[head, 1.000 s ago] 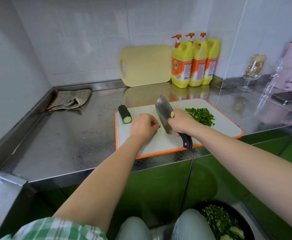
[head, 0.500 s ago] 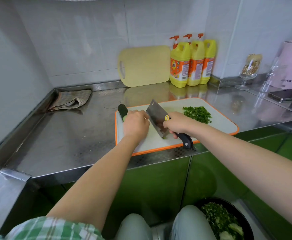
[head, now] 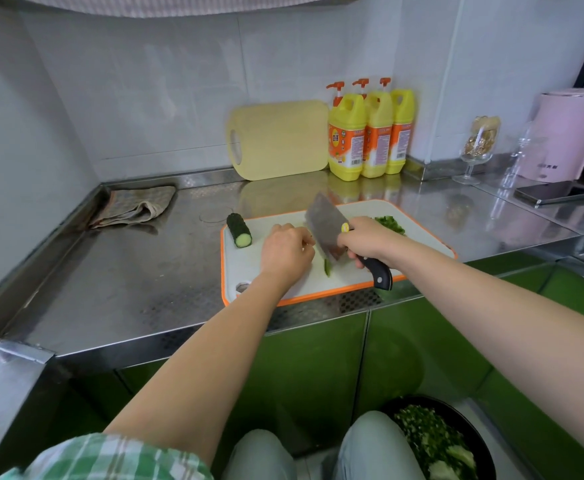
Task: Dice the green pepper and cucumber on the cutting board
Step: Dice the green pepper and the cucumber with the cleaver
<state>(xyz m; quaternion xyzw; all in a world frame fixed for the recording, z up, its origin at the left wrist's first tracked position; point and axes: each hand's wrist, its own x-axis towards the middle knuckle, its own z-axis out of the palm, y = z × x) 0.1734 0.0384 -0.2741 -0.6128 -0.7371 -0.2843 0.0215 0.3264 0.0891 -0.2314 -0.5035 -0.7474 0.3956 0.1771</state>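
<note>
A white cutting board [head: 418, 237] with an orange rim lies on the steel counter. My right hand [head: 366, 239] grips the black handle of a cleaver [head: 323, 223], its blade tilted and its edge down on a thin green cucumber strip [head: 327, 266]. My left hand [head: 285, 251] is curled just left of the blade, holding the piece being cut; most of that piece is hidden under the fingers. A dark cucumber chunk [head: 239, 231] lies at the board's far left corner. Diced green pepper [head: 390, 224] is piled behind my right hand.
A beige board [head: 278, 138] leans on the wall beside three yellow bottles [head: 370, 133]. A folded cloth [head: 134, 206] lies at the back left. A glass [head: 477, 147], pink kettle [head: 567, 133] and phone [head: 557, 194] stand right. A black bowl [head: 435, 441] of chopped greens sits below.
My left hand drew back from the cucumber chunk towards the middle of the board, leaving the chunk uncovered. The cleaver stayed beside it, its edge now on a green strip.
</note>
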